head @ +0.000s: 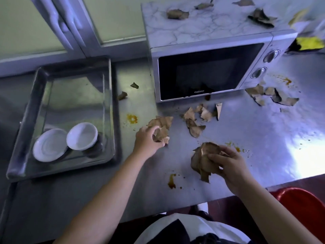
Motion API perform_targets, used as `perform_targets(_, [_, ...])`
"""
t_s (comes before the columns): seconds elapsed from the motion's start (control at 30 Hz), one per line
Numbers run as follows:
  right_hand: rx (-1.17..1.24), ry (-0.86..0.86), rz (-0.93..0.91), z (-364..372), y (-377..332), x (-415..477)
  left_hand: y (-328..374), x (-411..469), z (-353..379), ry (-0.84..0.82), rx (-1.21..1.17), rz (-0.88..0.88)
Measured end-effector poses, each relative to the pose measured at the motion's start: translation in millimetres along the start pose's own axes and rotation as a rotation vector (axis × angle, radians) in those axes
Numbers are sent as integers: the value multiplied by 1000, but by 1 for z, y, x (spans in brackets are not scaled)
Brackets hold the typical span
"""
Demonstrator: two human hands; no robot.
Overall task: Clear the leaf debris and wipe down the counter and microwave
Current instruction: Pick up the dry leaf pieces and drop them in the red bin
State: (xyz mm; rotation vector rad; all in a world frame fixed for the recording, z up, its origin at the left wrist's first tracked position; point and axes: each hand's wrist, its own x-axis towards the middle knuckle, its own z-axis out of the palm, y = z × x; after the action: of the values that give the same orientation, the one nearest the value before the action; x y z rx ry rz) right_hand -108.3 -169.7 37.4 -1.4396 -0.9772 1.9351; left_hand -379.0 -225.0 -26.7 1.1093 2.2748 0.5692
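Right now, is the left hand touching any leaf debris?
Touching. The head view shows the left hand with its fingers curled round a clump of dry leaves on the counter.

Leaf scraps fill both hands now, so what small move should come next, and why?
Probably the left hand should reach forward and right to the loose leaf pieces lying on the counter in front of the microwave. Its grip on a leaf bunch looks smaller than the wad the right hand holds, and that pile is the nearest remaining debris.
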Motion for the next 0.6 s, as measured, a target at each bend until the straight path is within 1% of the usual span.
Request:
perform_targets(0.03, [19,37,5,-2,3,-4,-5,11,1,-41,69,-4])
perform_targets(0.1, [59,107,8,-4,11,-12,-9,29,7,-95,118,-28])
perform_targets(0.2, [88,185,-6,-6,23,-26,-8,43,16,-128,212,9])
perform_targets(0.3, [95,231,-25,-6,32,-38,-9,46,19,-69,208,68])
perform_targets(0.43, [125,253,-57,1,40,-49,-15,37,14,-9,111,149])
perform_targets(0.6, [130,198,-69,20,40,-55,-30,23,-11,148,-2,210])
